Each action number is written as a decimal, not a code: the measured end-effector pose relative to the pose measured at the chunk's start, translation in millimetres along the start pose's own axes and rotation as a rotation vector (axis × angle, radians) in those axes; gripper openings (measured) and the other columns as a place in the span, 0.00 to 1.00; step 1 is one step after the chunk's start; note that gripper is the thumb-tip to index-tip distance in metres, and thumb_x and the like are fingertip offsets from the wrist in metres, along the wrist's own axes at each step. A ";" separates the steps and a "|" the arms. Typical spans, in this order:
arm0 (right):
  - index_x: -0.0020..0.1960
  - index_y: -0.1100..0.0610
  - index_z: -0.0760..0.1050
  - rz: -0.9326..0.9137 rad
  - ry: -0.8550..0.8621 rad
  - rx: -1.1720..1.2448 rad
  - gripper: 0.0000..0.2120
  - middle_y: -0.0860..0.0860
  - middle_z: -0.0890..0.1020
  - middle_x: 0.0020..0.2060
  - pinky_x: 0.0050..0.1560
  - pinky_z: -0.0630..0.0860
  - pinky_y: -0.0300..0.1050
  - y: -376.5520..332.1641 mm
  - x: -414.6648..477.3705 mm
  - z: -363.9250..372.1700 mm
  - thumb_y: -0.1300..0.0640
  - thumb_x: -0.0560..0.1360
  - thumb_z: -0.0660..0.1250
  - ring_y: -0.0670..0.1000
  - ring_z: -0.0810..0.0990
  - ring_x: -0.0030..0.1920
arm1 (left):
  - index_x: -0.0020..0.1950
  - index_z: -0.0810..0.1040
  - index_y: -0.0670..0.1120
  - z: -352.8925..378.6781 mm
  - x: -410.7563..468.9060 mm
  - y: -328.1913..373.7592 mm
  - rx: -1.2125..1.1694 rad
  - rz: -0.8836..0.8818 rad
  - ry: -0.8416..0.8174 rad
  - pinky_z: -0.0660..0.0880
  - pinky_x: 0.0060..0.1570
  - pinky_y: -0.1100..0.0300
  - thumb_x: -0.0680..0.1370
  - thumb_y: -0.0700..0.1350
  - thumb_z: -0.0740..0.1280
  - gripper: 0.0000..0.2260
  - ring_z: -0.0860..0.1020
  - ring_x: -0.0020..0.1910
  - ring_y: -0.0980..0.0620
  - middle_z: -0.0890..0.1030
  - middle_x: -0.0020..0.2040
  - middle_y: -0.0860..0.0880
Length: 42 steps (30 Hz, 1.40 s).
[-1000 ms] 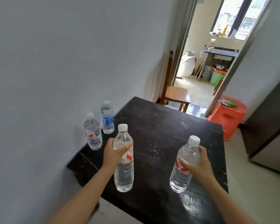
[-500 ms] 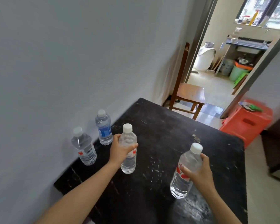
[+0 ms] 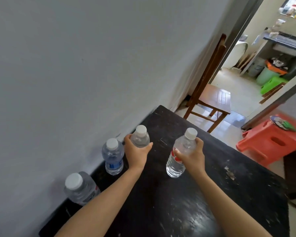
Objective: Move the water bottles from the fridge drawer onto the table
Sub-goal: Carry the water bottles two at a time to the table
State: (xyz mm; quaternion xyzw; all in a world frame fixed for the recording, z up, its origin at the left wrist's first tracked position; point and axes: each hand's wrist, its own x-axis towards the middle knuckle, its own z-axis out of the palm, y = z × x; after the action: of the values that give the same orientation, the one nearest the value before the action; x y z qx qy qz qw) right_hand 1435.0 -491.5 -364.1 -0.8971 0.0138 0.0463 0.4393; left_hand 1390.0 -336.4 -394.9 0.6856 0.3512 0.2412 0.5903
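Fingers [image 3: 127, 139] clasp bottle [image 3: 141, 140]; blue-label bottle [image 3: 112, 156] beside left hand [image 3: 137, 154].

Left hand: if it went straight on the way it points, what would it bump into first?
Probably the wall. The left hand, gripping a bottle, points across bare table toward its far corner, where the wall stands; depth is hard to judge.

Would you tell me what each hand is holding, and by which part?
The left hand grips a water bottle by its shoulder; the right hand grips a second bottle around its upper body.
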 end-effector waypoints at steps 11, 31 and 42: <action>0.65 0.54 0.64 -0.174 -0.161 0.041 0.36 0.48 0.74 0.51 0.53 0.73 0.44 -73.6 100.2 72.1 0.56 0.63 0.78 0.48 0.73 0.52 | 0.61 0.67 0.44 14.5 32.3 -5.5 -0.085 -0.019 0.172 0.71 0.56 0.58 0.62 0.40 0.79 0.32 0.74 0.54 0.51 0.75 0.56 0.48; 0.75 0.48 0.44 -0.221 -0.410 -0.157 0.50 0.53 0.62 0.72 0.65 0.67 0.56 -49.2 118.8 94.9 0.53 0.67 0.75 0.57 0.64 0.70 | 0.72 0.56 0.42 19.5 26.9 -51.1 0.063 -0.118 0.080 0.64 0.69 0.46 0.64 0.42 0.77 0.42 0.65 0.69 0.45 0.66 0.69 0.43; 0.75 0.45 0.44 -0.403 -0.412 -0.754 0.40 0.53 0.57 0.74 0.70 0.60 0.55 1.2 50.0 7.8 0.48 0.73 0.67 0.57 0.56 0.73 | 0.75 0.43 0.45 2.9 -27.0 -31.9 0.284 -0.100 -0.216 0.54 0.70 0.51 0.72 0.47 0.71 0.43 0.52 0.74 0.42 0.49 0.76 0.42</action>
State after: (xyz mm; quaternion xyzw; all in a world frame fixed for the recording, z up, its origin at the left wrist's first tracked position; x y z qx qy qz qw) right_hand 1484.1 -485.4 -374.6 -0.9509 -0.2658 0.1388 0.0768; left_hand 1368.7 -357.1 -424.4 0.7657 0.3499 0.0846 0.5331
